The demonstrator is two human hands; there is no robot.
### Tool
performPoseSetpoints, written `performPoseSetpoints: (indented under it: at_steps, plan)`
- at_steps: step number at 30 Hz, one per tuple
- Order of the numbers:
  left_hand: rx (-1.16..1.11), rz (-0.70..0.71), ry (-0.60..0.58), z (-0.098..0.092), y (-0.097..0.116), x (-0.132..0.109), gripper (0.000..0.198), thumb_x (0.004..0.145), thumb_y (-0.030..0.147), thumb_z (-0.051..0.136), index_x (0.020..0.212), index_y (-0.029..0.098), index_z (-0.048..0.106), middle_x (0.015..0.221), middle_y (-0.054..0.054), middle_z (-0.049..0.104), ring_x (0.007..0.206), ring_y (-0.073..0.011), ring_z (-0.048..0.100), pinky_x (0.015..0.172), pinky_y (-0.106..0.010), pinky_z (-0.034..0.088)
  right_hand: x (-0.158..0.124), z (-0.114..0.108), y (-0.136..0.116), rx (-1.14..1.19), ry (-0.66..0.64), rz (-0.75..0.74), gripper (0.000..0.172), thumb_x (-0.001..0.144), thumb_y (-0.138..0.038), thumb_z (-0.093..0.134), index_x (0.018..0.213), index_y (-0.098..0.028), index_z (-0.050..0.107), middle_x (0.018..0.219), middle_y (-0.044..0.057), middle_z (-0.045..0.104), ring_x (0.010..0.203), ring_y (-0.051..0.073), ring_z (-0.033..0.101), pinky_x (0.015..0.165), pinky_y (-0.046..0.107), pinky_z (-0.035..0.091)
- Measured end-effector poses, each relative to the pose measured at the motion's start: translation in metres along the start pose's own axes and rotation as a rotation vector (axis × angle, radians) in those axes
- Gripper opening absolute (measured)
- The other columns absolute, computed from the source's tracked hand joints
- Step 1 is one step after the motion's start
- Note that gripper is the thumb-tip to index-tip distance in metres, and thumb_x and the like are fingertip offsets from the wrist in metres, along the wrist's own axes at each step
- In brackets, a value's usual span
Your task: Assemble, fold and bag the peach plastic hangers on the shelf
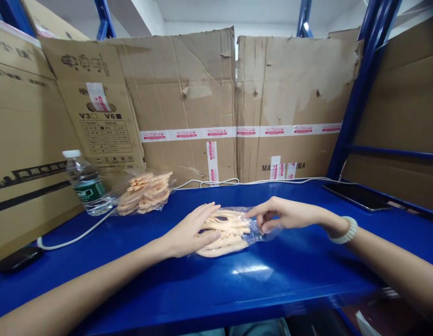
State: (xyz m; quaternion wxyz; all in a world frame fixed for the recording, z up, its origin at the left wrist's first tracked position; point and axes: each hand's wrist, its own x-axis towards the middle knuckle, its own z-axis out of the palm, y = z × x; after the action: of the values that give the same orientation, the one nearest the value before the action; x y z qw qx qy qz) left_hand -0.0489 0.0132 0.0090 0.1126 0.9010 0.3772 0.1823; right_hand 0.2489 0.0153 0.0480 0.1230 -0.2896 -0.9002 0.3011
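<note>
Cardboard at ten o'clock reads "V3", "V6"; left hand lies open on a clear bag of cream pieces; right hand curls at its three-o'clock end, grip unclear.

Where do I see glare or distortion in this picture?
Head view: white glare on the blue table, just in front of the bagged cream pieces; also in the head view, the bottle and right blue post lean outward, probably wide-angle distortion.
</note>
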Motion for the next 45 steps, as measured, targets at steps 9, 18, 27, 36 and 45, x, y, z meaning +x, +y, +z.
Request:
performPoseSetpoints:
  at_steps: [9,18,27,36,45]
  plan:
    - [0.117,0.000,-0.065,0.011,0.007,-0.013,0.074,0.087,0.057,0.045,0.148,0.023,0.020,0.155,-0.010,0.018,0.142,-0.0330,0.013,0.114,-0.055,0.019,0.014,0.022,0.012,-0.638,0.296,-0.105,0.028,0.090,-0.037,0.052,0.097,-0.015,0.068,0.084,0.010,0.065,0.079,0.021,0.056,0.071,0.033,0.046]
    - [0.181,0.069,-0.035,0.013,0.006,-0.013,0.071,0.089,0.056,0.044,0.148,0.026,0.018,0.156,-0.007,0.019,0.142,-0.0328,0.013,0.115,-0.053,0.018,0.023,0.040,0.009,-0.586,0.359,0.048,0.030,0.084,-0.031,0.060,0.108,-0.014,0.060,0.102,0.012,0.061,0.092,0.024,0.058,0.079,0.035,0.048]
    - [0.227,0.113,-0.004,0.013,0.008,-0.015,0.071,0.090,0.059,0.039,0.148,0.024,0.019,0.155,-0.010,0.019,0.142,-0.0318,0.017,0.114,-0.052,0.021,0.029,0.041,0.010,-0.391,0.343,0.068,0.030,0.076,-0.023,0.066,0.104,-0.014,0.060,0.089,0.007,0.066,0.076,0.017,0.060,0.068,0.027,0.045]
    - [0.229,0.184,0.011,0.014,0.007,-0.014,0.071,0.090,0.055,0.042,0.148,0.022,0.017,0.154,-0.009,0.022,0.141,-0.0287,0.020,0.115,-0.049,0.021,0.034,0.040,0.009,-0.249,0.421,-0.055,0.037,0.077,-0.014,0.058,0.112,-0.021,0.067,0.097,0.006,0.070,0.076,0.017,0.064,0.069,0.027,0.050]
    - [0.192,0.219,0.075,0.016,0.004,-0.014,0.070,0.088,0.051,0.048,0.147,0.025,0.019,0.154,-0.007,0.022,0.140,-0.0291,0.021,0.114,-0.050,0.024,0.033,0.041,0.010,0.322,0.379,0.094,0.030,0.072,-0.023,0.065,0.101,-0.013,0.069,0.088,0.006,0.072,0.074,0.018,0.067,0.073,0.033,0.055]
